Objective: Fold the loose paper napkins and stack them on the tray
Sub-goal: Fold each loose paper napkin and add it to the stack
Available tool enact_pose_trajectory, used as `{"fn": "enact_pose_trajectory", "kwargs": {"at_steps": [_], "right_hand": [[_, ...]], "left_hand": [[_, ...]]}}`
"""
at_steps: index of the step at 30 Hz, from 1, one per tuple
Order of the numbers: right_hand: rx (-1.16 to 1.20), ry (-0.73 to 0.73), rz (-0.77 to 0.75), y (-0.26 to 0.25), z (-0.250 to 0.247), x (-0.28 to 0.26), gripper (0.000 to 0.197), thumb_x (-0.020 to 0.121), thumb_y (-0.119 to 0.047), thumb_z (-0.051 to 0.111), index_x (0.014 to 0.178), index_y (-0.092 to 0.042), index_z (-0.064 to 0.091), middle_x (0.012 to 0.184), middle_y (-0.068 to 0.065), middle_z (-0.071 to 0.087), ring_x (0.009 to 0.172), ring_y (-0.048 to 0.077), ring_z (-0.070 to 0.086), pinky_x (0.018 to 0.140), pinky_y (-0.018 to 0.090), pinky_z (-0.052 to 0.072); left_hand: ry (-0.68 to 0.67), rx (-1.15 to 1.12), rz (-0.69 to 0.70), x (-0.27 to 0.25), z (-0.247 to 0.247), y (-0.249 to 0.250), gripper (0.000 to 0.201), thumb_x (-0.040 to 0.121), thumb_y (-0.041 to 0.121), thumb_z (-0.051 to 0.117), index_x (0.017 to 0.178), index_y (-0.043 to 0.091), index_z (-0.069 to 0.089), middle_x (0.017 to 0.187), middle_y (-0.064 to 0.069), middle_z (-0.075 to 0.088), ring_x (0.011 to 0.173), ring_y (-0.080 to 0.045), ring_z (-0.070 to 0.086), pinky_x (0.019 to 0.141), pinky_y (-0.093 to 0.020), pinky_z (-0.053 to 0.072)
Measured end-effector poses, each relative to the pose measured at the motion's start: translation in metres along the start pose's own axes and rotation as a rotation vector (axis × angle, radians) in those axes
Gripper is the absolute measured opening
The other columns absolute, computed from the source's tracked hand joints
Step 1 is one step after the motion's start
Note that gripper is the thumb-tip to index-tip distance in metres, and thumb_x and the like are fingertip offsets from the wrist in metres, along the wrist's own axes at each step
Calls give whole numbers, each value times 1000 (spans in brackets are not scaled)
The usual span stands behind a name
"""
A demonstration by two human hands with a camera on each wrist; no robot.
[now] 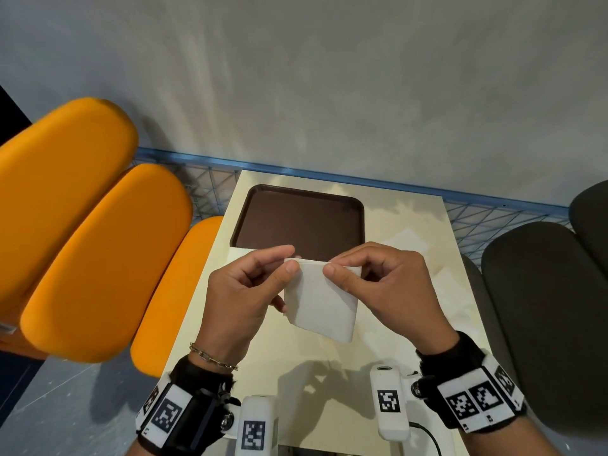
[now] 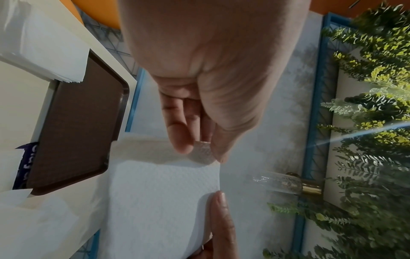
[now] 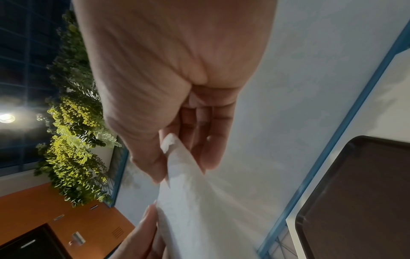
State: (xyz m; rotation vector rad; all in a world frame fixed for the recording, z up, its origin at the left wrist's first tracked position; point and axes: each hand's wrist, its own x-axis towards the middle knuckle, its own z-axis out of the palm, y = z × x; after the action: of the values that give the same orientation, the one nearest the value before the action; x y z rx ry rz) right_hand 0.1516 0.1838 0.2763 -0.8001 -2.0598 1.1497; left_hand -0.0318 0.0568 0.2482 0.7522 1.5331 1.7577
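A folded napkin (image 1: 320, 301) hung in the air between both hands, its top edge pinched at one corner by the left hand (image 1: 245, 291) and at the other by the right hand (image 1: 383, 284), thumb against forefinger each time. Beyond the fingertips lay the brown tray (image 1: 299, 218) on the table (image 1: 411, 324). Right of the right hand's fingers, pale loose napkins (image 1: 408, 240) seemingly lay flat, hard to make out.

- Your left hand (image 1: 245, 291) is raised, thumb and forefinger pinching the top left corner of the napkin (image 1: 320, 301), the other fingers curled behind it.
- Your right hand (image 1: 383, 284) mirrors it, pinching the top right corner; both wrists wear strapped bands.
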Motion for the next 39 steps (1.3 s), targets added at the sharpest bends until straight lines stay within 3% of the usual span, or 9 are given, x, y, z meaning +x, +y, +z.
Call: {"fn": "enact_pose_trajectory", "kwargs": {"at_steps": [3, 7, 15, 19, 23, 27, 32, 36, 39], "right_hand": [[3, -29, -19, 0, 0, 0, 9, 88, -36, 85, 88, -27, 83, 94, -11, 80, 75, 24, 70, 61, 36, 55], [24, -54, -17, 2, -1, 0, 7, 88, -33, 86, 87, -27, 83, 94, -8, 80, 77, 32, 70, 61, 40, 55], [39, -60, 27, 6, 4, -3, 6, 87, -31, 88, 86, -26, 84, 94, -10, 80, 69, 25, 64, 61, 28, 50], [32, -67, 33, 6, 3, -3, 8, 85, -33, 88, 88, -27, 84, 92, -10, 79, 73, 21, 68, 62, 35, 55], [98, -62, 129, 9, -3, -2, 12, 81, -31, 92, 87, -26, 83, 64, -12, 63, 55, 10, 49, 58, 21, 43], [331, -59, 269, 14, -7, -1, 27, 74, -28, 91, 99, -23, 82, 82, 8, 71, 73, 18, 65, 72, 28, 58], [511, -2, 400, 21, -10, 0, 24, 87, -5, 82, 109, -10, 77, 84, 7, 77, 80, 18, 74, 71, 28, 58], [518, 44, 424, 29, -12, 1, 23, 89, -3, 80, 108, -15, 78, 80, 6, 73, 79, 16, 71, 73, 29, 57], [505, 24, 408, 33, -17, 2, 23, 89, -2, 81, 107, -17, 79, 80, 8, 72, 81, 17, 71, 74, 30, 58]], "left_hand": [[-25, 23, 21, 0, -4, -2, 23, 85, 16, 79, 108, 18, 81, 98, -2, 80, 84, -21, 72, 52, -33, 57], [-57, 72, 28, 0, -9, -2, 25, 81, 23, 81, 104, 16, 83, 96, -6, 80, 74, -27, 69, 53, -36, 57], [-64, 140, 24, 1, -14, -3, 26, 81, 25, 80, 105, 17, 83, 95, -2, 80, 62, -27, 68, 53, -38, 59], [-52, 101, 35, 0, -12, -4, 23, 80, 17, 82, 103, 14, 82, 94, -5, 81, 66, -27, 70, 53, -38, 59], [-29, 16, 4, 0, -10, -7, 23, 82, 5, 81, 104, 11, 80, 92, -10, 80, 79, -26, 74, 53, -36, 58], [-29, -14, -29, 1, -10, -7, 27, 83, 4, 80, 110, 8, 76, 93, -12, 81, 87, -27, 77, 56, -38, 62], [-18, 6, -71, 2, -4, -11, 24, 90, 2, 76, 112, 11, 76, 92, -12, 80, 88, -30, 77, 58, -41, 64], [-20, 31, -118, 1, 7, -14, 35, 88, 19, 79, 122, 24, 74, 88, -9, 78, 80, -20, 74, 57, -35, 57], [-90, 55, -240, -1, 18, -21, 48, 76, 39, 82, 123, 30, 73, 74, 1, 66, 67, -11, 55, 58, -28, 48]]}}
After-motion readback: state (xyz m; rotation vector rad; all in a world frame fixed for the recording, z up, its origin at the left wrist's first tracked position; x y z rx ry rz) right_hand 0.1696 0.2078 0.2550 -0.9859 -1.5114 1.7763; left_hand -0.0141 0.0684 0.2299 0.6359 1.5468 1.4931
